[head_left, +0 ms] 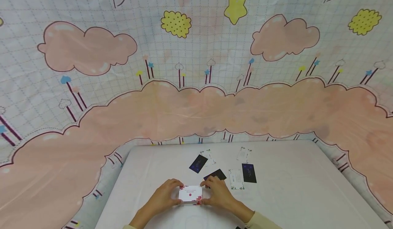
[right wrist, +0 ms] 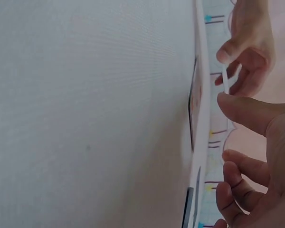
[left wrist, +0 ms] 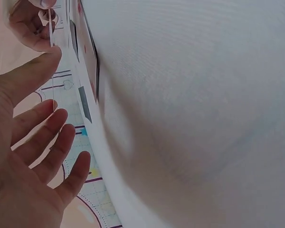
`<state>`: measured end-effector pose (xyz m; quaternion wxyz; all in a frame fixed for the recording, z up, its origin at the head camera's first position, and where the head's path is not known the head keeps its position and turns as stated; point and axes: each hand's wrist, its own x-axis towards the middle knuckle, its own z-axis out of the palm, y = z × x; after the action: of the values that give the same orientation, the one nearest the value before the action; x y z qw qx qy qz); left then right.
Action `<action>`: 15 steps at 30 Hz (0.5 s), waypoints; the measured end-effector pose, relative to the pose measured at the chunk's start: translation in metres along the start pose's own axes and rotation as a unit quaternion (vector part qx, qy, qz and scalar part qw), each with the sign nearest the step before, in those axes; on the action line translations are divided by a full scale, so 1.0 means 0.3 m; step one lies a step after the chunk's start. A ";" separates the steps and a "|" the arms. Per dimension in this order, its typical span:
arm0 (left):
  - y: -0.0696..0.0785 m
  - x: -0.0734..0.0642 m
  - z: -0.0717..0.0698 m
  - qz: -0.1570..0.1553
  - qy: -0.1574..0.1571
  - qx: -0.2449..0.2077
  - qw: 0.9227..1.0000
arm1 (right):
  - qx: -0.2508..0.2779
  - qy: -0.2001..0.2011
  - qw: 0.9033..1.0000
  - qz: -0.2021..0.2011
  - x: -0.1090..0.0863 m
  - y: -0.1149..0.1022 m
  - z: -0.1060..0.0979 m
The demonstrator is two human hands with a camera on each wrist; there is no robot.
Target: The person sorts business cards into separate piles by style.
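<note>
A white card point(head_left: 190, 192) with pink-red flowers at its corners and a red dot is held up level by both hands. My left hand point(head_left: 165, 194) pinches its left end between thumb and fingers, and my right hand point(head_left: 220, 192) pinches the right end. Edge-on, the held card point(right wrist: 225, 78) looks thin in the right wrist view. Below it, a similar reddish-patterned card point(left wrist: 89, 52) lies on the table in the left wrist view, mostly hidden from the head view by the held one.
On the white table point(head_left: 291, 195), a dark card point(head_left: 216, 175) lies just behind my right hand. Farther back are another dark card point(head_left: 198, 163) and a pale leafy card point(head_left: 210, 156). To the right lie a leafy card point(head_left: 236, 179), a dark card point(head_left: 249, 173) and a pale card point(head_left: 244, 154).
</note>
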<state>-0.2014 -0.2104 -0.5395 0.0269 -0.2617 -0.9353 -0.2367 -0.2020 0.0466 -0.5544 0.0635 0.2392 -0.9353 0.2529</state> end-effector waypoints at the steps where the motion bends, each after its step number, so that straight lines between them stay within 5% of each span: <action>1: -0.003 0.000 0.003 -0.001 0.000 0.002 1.000 | -0.004 -0.002 1.000 0.002 0.001 0.001 0.005; 15: -0.026 0.000 0.047 -0.014 -0.028 0.021 0.999 | 0.002 -0.026 0.999 0.029 -0.008 0.002 0.043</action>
<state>-0.2044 -0.2097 -0.5554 0.0032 -0.2540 -0.9441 -0.2100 -0.2001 0.0415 -0.5665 0.0308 0.2190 -0.9425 0.2505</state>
